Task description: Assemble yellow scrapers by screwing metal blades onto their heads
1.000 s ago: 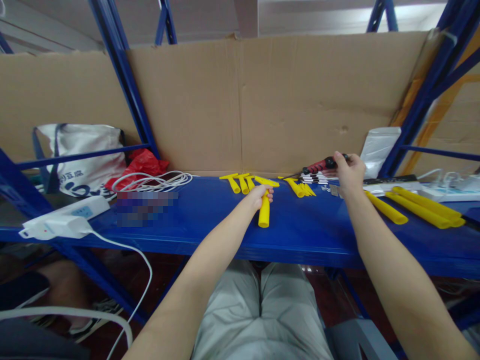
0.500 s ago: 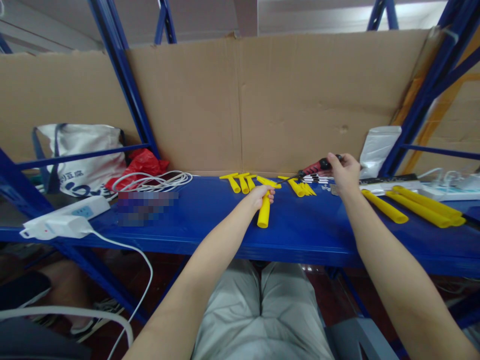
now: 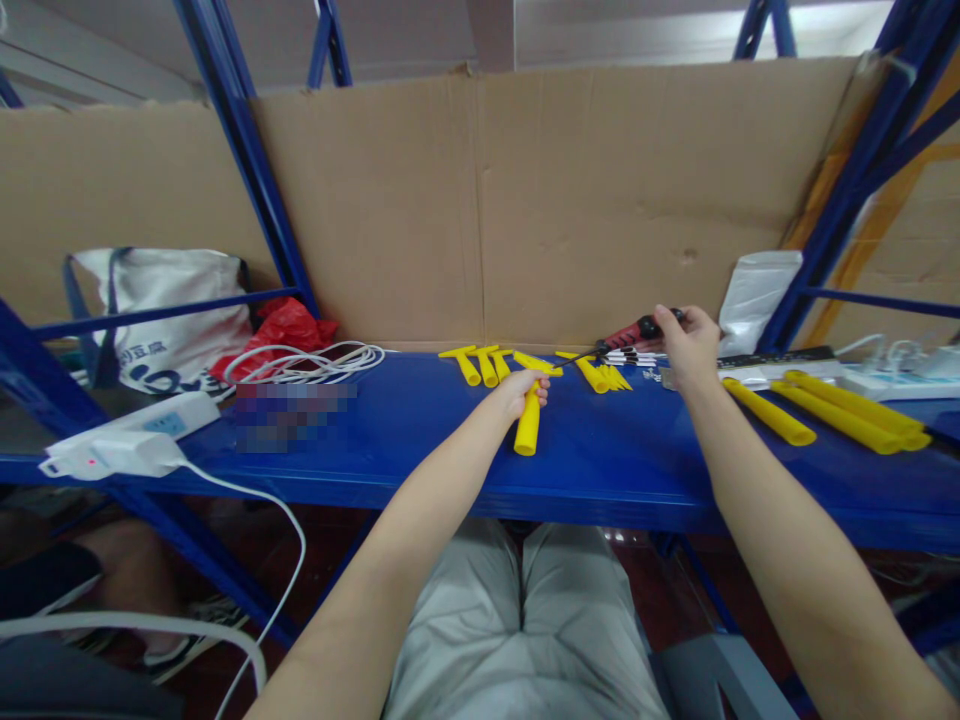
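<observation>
My left hand [image 3: 519, 390] is closed around the top of a yellow T-shaped tube piece [image 3: 529, 420] on the blue shelf [image 3: 420, 440]. My right hand [image 3: 688, 345] grips the red and black handle of a screwdriver [image 3: 634, 333], whose shaft points left toward a cluster of short yellow pieces [image 3: 600, 376]. More short yellow T pieces [image 3: 480, 362] lie behind my left hand. Small black and white parts [image 3: 630, 357] sit under the screwdriver.
Long yellow tubes [image 3: 832, 415] lie at the right, by a power strip [image 3: 780, 368] and a plastic bag [image 3: 757, 288]. At the left are a white cable coil [image 3: 307, 362], a red bag [image 3: 281, 325], a white tote [image 3: 169, 310] and a white power strip [image 3: 127, 435]. Cardboard [image 3: 525, 200] backs the shelf.
My right hand with the screwdriver has shifted slightly left and lifted, tilting its tip downward to the left. My left hand keeps its hold on the yellow piece almost unmoved.
</observation>
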`<state>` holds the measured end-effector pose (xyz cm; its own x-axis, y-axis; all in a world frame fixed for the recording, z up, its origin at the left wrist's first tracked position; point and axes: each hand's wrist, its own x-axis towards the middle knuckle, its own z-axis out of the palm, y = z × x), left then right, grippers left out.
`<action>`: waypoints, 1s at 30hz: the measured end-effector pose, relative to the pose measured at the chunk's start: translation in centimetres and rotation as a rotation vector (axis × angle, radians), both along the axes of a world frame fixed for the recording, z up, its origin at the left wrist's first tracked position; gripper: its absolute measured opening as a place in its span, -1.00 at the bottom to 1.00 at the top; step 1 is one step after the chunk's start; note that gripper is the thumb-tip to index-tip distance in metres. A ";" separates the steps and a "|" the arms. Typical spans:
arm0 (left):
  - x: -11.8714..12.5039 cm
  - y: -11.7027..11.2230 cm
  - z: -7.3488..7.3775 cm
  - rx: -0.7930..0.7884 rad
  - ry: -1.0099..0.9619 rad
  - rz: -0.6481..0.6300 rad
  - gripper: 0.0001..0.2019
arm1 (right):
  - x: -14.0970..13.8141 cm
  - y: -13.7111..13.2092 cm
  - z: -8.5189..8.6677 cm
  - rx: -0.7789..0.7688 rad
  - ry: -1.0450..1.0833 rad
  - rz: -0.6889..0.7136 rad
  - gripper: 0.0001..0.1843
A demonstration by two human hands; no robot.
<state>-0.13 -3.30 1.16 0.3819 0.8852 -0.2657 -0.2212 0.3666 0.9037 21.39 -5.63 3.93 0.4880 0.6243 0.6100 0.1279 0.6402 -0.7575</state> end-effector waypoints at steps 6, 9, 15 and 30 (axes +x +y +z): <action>0.0 -0.2 0.2 0.006 0.016 0.000 -0.77 | 0.2 0.1 -0.1 0.000 -0.022 -0.001 -0.54; 0.0 -0.3 0.2 0.006 0.018 0.003 -0.78 | 0.3 0.2 -0.2 0.009 -0.025 0.001 -0.55; 0.1 -0.5 0.3 0.010 0.018 0.004 -0.78 | 0.6 0.5 -0.4 0.026 -0.041 0.013 -0.56; 0.0 -0.4 0.3 0.001 0.004 -0.001 -0.79 | 1.1 0.5 -0.2 -0.003 -0.027 0.010 -0.56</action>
